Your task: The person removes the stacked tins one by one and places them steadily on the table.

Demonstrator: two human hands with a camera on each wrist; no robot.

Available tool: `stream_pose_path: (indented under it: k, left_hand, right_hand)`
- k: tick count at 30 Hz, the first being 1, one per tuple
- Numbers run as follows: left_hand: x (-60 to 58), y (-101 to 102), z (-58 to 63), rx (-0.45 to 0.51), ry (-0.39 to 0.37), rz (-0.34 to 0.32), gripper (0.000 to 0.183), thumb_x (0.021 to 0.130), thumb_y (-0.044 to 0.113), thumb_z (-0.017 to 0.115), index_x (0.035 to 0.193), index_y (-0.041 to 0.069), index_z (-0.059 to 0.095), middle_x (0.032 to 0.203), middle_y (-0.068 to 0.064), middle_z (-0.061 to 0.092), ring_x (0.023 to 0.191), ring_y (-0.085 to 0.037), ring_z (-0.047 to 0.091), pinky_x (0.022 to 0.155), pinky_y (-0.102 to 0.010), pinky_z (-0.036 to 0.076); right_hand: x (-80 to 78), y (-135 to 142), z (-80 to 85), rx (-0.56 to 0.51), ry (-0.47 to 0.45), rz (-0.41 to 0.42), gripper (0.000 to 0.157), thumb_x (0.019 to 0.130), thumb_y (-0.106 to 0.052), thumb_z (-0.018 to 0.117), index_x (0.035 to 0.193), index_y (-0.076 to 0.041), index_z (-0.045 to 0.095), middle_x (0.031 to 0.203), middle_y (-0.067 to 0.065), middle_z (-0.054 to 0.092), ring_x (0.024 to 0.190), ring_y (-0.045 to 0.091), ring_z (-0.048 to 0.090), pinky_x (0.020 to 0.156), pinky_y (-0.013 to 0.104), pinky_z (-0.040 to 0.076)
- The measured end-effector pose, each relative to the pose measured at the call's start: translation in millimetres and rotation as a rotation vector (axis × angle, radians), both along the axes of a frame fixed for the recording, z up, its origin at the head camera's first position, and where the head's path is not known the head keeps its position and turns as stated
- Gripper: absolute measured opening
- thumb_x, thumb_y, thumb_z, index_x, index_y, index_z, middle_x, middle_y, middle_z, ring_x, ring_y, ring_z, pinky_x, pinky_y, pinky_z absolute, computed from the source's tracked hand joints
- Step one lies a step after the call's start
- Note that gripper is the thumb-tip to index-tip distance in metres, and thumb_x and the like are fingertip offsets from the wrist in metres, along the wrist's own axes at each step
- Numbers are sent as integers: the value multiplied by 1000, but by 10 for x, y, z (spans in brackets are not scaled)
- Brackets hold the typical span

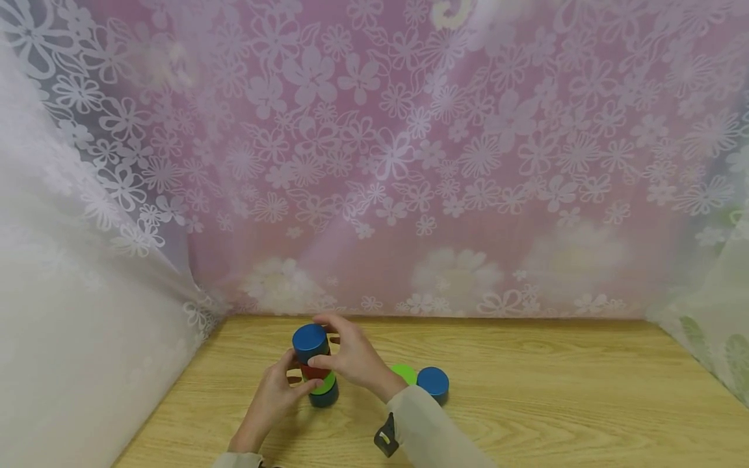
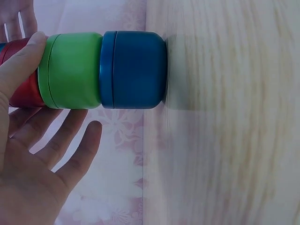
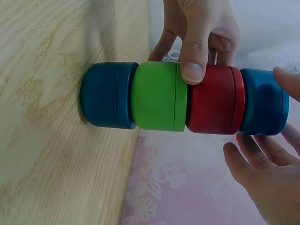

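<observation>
A stack of small round lidded canisters stands upright on the table. From the bottom it runs blue canister (image 3: 105,93), green canister (image 3: 157,96), red canister (image 3: 211,103), then a second blue canister (image 3: 263,101) on top. My left hand (image 1: 274,393) grips the stack from the left, its thumb across the red one with the tip at the seam to the green one. My right hand (image 1: 354,354) holds the top blue canister between thumb and fingers. In the left wrist view the bottom blue canister (image 2: 136,70) touches the wood, and the top one is mostly out of frame.
Right of the stack, another blue canister (image 1: 433,383) stands beside a green canister (image 1: 404,372), partly hidden by my right forearm. The wood-grain table (image 1: 544,390) ends at a floral curtain (image 1: 409,195) at the back, with pale cloth on both sides.
</observation>
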State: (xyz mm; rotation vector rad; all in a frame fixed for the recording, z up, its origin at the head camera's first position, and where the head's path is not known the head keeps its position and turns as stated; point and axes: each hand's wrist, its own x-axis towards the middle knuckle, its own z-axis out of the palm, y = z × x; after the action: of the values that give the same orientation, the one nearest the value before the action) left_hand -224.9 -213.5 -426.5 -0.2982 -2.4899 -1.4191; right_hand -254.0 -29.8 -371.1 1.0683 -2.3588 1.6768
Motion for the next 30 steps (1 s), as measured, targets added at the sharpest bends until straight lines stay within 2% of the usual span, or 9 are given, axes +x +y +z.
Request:
stream_pose_path:
  k: [10,17,30]
  left_hand:
    - [-2,10,6,-10,7,-6,51,82,5,85,126,-3,61,113,-13,70,104,-34,67,83,-48,60]
    - [-2,12,7,-9,4,-11,50,82,7,86,126,-1,62,113,-11,70,104,-33,67,83,-47,60]
    - [0,3,-4,0,-6,-12,61,83,5,85,136,-4,56,118,-18,68,107,-37,65,82,-46,60]
  right_hand:
    - [5,-14,-4,-13,-12,5,56,88,0,78,138,0,54,132,15,59,122,34,58,107,52,45]
    - [9,-14,-3,-3,9,-10,48,90,-1,77,134,1,57,131,15,59,120,34,58,105,38,48]
    - [29,44,57,-27,11,-21,41,89,0,78,127,1,62,130,15,59,121,34,59,103,39,50]
